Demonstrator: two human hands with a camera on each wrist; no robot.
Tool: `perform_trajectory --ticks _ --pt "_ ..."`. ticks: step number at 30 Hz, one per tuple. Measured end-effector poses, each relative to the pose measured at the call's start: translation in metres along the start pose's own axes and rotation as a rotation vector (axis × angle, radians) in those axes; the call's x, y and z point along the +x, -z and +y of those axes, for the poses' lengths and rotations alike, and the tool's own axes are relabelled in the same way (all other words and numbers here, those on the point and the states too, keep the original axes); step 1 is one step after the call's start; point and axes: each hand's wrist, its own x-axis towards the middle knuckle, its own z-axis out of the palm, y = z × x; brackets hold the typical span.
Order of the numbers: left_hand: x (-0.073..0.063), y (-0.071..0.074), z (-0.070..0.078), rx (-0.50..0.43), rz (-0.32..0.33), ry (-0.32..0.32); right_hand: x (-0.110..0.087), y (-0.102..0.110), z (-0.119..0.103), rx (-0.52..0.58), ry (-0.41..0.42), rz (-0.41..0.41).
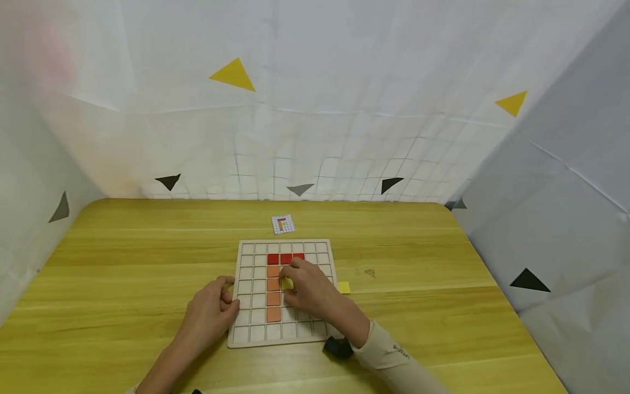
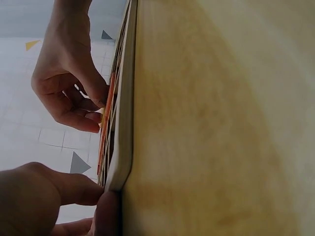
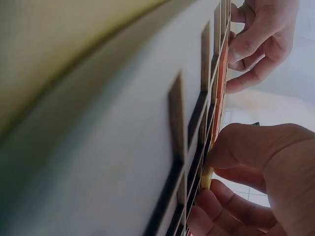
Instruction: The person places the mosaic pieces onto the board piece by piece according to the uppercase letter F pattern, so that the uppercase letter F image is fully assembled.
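A wooden grid board (image 1: 255, 332) lies on the table, with a row of red tiles (image 1: 273, 259) near its top and a column of orange tiles (image 1: 273, 299) below the leftmost red one. My right hand (image 1: 312, 290) is over the middle of the board, pinching a yellow tile (image 3: 206, 178) between thumb and fingers. That tile (image 1: 287, 283) is right beside the orange column, low over the grid. At the board's left edge, my left hand (image 1: 209, 309) grips the rim with thumb and fingertips. The right hand hides several cells.
A small card (image 1: 283, 224) with a coloured pattern on a grid lies behind the board. Another yellow tile (image 1: 344, 288) is on the table at the board's right edge. A black object (image 1: 338, 348) sits under my right wrist. White sheeting (image 1: 315, 148) encloses the table's back and sides.
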Motion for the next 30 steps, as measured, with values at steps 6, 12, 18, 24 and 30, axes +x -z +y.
perform_trajectory --ticks 6,12,18,24,30 --pt "-0.001 -0.001 0.0 -0.003 -0.013 0.019 -0.003 -0.001 0.0 -0.001 0.0 -0.005" --pt "-0.001 -0.001 -0.001 0.006 -0.005 0.004 -0.007 0.002 -0.002 -0.016 0.01 0.013" --pt "-0.001 0.0 -0.001 0.011 0.002 -0.01 -0.013 0.003 -0.003 -0.048 0.042 0.042" --pt "-0.001 0.0 -0.001 0.004 -0.004 -0.007 -0.021 0.007 -0.001 -0.057 0.039 0.06" --pt "0.0 0.0 0.0 0.0 -0.008 -0.001 -0.028 0.012 0.003 -0.053 0.006 0.058"
